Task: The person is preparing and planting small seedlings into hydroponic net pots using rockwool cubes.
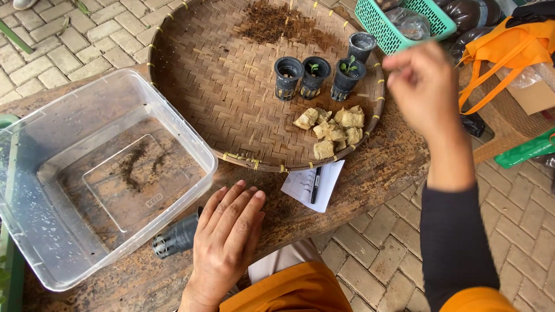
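While the left hand (226,238) lies flat, fingers released, just beside a black net pot (176,236) on its side on the table (378,167), the right hand (425,86) hovers blurred — can't tell its grip. That pot looks light, stiff plastic — I'd grab it around the rim.

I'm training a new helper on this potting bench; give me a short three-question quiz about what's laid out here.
1. How many small black net pots stand upright on the woven tray?
2. True or false: the left hand rests flat on the wooden table.
3. What lies under the pen: A) paper, B) cloth?

Key: 1. four; 2. true; 3. A, a white paper sheet.
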